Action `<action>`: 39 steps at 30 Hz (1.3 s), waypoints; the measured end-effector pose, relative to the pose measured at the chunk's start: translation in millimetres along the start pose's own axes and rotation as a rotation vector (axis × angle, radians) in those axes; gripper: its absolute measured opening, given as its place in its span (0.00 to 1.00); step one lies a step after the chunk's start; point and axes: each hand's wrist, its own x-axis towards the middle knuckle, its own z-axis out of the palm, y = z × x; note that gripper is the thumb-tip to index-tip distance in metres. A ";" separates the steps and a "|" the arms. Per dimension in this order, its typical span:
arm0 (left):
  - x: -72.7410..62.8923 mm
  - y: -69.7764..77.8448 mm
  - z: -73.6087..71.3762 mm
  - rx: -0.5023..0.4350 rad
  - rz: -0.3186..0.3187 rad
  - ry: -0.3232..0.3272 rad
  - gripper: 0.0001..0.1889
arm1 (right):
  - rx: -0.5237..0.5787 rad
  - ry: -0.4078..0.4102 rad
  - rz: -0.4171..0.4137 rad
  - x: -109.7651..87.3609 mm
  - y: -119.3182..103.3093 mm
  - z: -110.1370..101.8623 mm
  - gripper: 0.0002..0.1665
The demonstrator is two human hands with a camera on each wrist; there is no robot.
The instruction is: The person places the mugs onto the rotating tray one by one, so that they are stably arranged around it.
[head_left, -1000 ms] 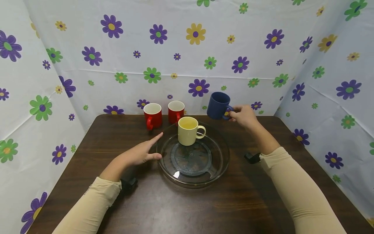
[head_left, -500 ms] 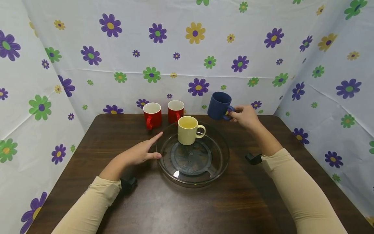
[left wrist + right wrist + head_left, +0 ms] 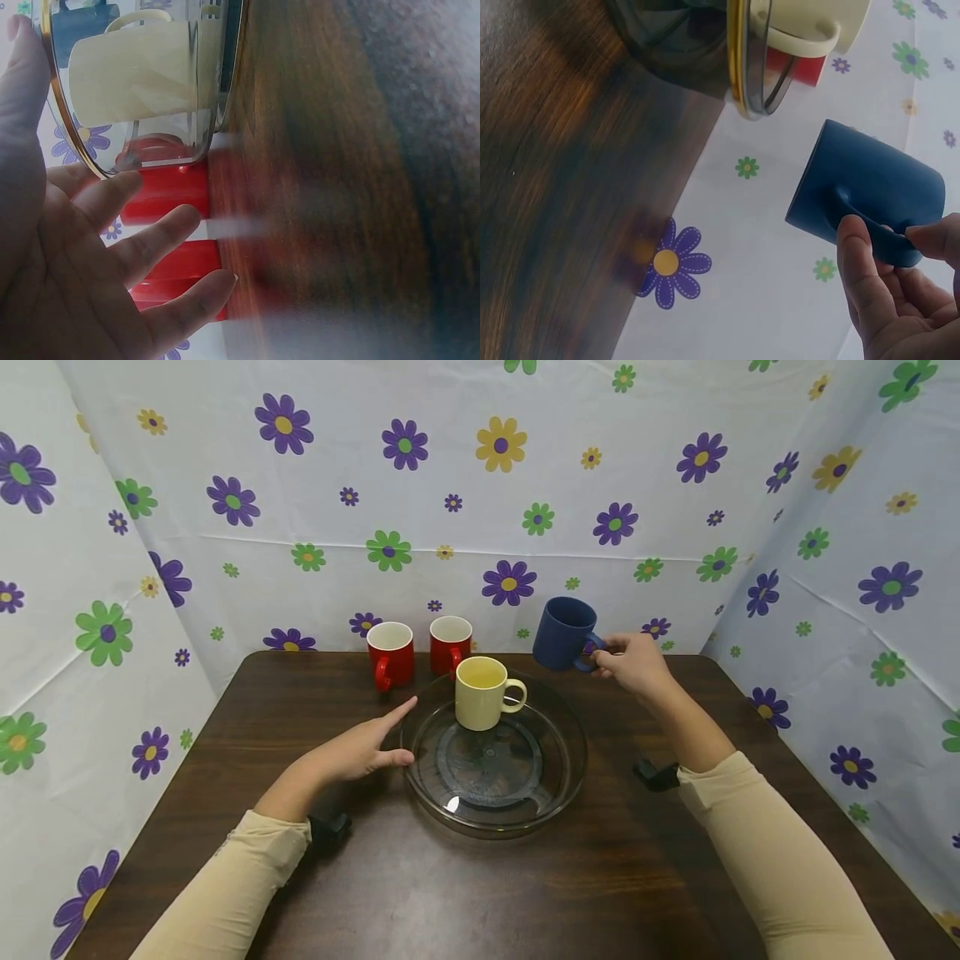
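My right hand (image 3: 633, 664) grips a blue mug (image 3: 561, 635) by its handle and holds it raised above the table's back edge, slightly tilted. In the right wrist view the thumb and fingers wrap the handle of the blue mug (image 3: 874, 187). A round clear glass dish (image 3: 491, 822) lies mid-table, with a yellow mug (image 3: 478, 697) standing upright in its back part. At the dish's left rim is my left hand (image 3: 356, 752), fingers and thumb spread. The left wrist view has the thumb and fingertips at the glass rim; firm contact is hard to tell.
Two red mugs with white insides stand behind the dish, a left one (image 3: 392, 658) and a right one (image 3: 451, 643). The dark wooden table (image 3: 525, 893) meets a flower-patterned cloth (image 3: 330, 518) at the back, and cloth hangs at both sides.
The right hand and the blue mug have shifted very slightly to the right. The left hand, the dish and the other mugs hold their places.
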 end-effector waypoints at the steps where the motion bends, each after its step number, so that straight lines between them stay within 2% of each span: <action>1: 0.1 0.1 -0.3 -0.003 -0.005 -0.002 0.50 | -0.002 -0.002 -0.003 -1.2 -0.6 -0.4 0.18; 13: 1.7 -0.4 0.6 0.000 -0.011 -0.003 0.51 | 0.039 -0.025 -0.031 -17.9 -5.7 -2.4 0.19; 25: 1.3 -0.3 1.9 0.012 0.018 0.007 0.50 | 0.072 -0.045 -0.042 -37.5 -10.1 -3.1 0.19; 39: 0.0 -1.3 0.9 0.020 0.015 0.005 0.50 | 0.060 -0.080 -0.055 -57.3 -15.0 1.3 0.19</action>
